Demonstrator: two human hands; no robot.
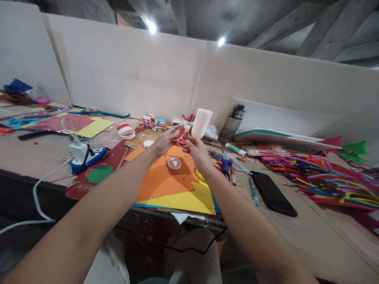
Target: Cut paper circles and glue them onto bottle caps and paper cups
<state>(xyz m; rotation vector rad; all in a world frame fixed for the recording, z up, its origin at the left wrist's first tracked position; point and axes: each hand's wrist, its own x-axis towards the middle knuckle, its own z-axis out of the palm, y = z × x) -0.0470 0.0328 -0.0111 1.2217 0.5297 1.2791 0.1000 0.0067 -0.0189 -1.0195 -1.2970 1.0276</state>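
Observation:
Over the orange paper (pixel 166 183), my left hand (pixel 167 141) is closed on a small red piece with a white edge (pixel 180 133). It could be part of a paper cup, but I cannot tell. My right hand (pixel 196 150) faces it, thumb and fingers pinched at a red scrap (pixel 182 142). Just below and between the hands lies a small round translucent lid (pixel 174 163). A white disc (pixel 148 144) sits beside my left wrist. Behind my hands rises a stack of white paper cups (pixel 201 123).
Left are a red-and-white cup (pixel 126 131), a green disc (pixel 100 173) and a blue power strip (pixel 97 156) with a plugged-in white charger. Right are a blue glue gun (pixel 225 163), a glue stick (pixel 235 149), a black phone (pixel 274 193), a bottle (pixel 232 123) and many pipe cleaners (pixel 328 177).

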